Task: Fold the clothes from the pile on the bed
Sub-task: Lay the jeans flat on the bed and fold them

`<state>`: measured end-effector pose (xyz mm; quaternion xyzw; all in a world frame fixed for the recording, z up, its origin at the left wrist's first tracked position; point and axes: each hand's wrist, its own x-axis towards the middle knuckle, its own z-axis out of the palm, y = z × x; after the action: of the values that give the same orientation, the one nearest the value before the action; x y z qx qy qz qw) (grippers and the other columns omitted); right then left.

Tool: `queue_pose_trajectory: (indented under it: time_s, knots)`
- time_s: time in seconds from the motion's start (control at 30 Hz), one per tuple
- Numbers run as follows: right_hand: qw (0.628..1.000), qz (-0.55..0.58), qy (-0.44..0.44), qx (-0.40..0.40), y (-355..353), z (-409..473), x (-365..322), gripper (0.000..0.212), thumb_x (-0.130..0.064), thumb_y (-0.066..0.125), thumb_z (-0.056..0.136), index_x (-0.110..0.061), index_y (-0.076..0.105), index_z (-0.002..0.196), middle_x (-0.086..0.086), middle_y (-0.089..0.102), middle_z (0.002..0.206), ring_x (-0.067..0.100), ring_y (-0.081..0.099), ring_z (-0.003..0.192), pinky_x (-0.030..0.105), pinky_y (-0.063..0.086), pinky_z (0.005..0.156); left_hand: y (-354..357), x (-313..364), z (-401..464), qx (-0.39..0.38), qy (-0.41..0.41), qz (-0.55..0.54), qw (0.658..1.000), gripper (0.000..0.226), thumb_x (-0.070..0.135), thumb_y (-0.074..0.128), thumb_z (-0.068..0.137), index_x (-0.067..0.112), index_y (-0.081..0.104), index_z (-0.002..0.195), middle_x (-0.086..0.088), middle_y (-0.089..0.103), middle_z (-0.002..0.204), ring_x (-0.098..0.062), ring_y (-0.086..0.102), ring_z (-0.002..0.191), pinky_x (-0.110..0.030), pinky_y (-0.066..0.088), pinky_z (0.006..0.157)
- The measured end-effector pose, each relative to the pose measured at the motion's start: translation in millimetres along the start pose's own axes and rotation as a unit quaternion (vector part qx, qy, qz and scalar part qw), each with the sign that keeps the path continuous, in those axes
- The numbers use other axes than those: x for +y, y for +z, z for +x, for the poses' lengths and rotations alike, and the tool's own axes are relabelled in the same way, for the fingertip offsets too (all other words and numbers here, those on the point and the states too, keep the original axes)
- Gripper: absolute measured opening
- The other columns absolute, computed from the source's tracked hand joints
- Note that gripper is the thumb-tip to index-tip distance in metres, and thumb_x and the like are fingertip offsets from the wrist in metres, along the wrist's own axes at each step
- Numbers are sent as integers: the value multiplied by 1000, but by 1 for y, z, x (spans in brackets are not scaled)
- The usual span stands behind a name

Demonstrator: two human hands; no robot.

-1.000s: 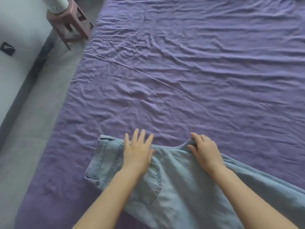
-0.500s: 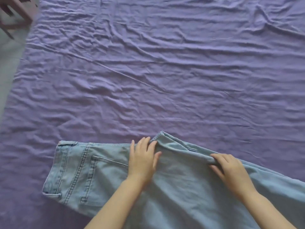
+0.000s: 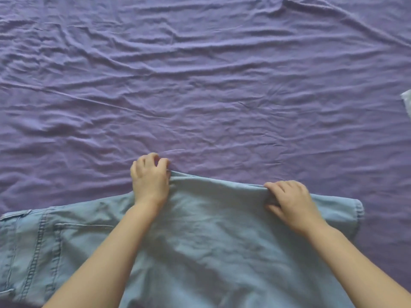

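Both hands grip the jeans' (image 3: 200,230) far edge at lower centre. Left hand (image 3: 150,178) pinches its left end; right hand (image 3: 289,201) its right, on the purple bed (image 3: 200,85).

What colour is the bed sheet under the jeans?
Purple, plain and wrinkled; the bed sheet shows clearly in the head view.

The pair of light blue denim jeans (image 3: 211,241) was a matt, faded woven cloth, soft and faintly creased, with raised double stitching along the seams and the back pocket toward eight o'clock and a thick rolled hem at three o'clock. Beneath it the purple cotton-like bed sheet (image 3: 200,85) looked thin, matt and heavily wrinkled throughout. At the three o'clock edge a small piece of pale, slightly glossy material (image 3: 407,103) showed; its kind could not be told.
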<state>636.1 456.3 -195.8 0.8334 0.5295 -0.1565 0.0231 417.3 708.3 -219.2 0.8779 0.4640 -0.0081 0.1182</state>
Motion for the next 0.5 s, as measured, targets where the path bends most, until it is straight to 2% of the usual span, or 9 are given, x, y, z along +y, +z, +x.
queue_pose_trajectory:
  time_s: [0.07,0.13,0.2,0.27,0.3,0.37,0.43,0.5]
  knots:
    - [999,1,16,30,-1,-21,20,57,-18,90,50,-8,68,102,6,68,88,30,65,76,46,52,76,3,28,-19,10,39,-7,999,30,6,77,69,7,70,98,-23,60,115,-43,54,108,-54,40,95]
    - [998,1,45,49,0,-44,43,58,-16,90,51,-6,67,103,8,68,91,31,66,79,50,51,80,9,65,-41,-14,118,-6,993,33,6,84,62,7,71,93,-24,63,111,-44,59,105,-57,47,89]
    - [996,-6,73,58,1,-65,66,58,-16,91,50,-7,68,101,9,67,90,31,66,81,53,49,84,15,109,-64,-60,190,-11,980,36,12,88,57,9,73,90,-20,67,108,-39,63,103,-58,50,85]
    - [993,-17,102,58,-5,-77,85,50,-18,91,49,-9,69,94,7,67,84,30,66,80,56,47,86,20,152,-84,-94,222,-30,970,47,19,91,53,11,73,95,-15,69,108,-34,65,104,-59,50,85]
    - [992,-15,113,55,-11,-80,92,45,-19,91,50,-10,70,88,6,66,80,29,66,78,56,47,84,22,171,-93,-101,227,-44,968,51,21,91,53,11,73,100,-14,68,110,-32,65,105,-58,50,85]
    - [995,-5,90,51,-22,-85,104,36,-20,92,49,-13,68,75,4,65,71,28,64,69,45,52,70,23,201,-110,-109,226,-91,964,58,22,90,57,9,69,110,-14,65,118,-31,63,109,-57,48,89]
    - [997,60,46,25,-29,-91,101,29,-19,88,57,-13,66,76,2,64,72,26,63,69,34,50,59,19,221,-124,-132,224,-159,952,73,22,86,63,11,56,129,-11,52,137,-27,49,126,-50,39,104]
    - [981,192,17,-16,-35,-99,87,19,-24,76,74,-15,66,89,-2,66,84,18,61,82,31,47,66,14,230,-134,-166,245,-198,935,84,29,78,71,24,34,143,1,32,151,-21,23,140,-42,17,115]
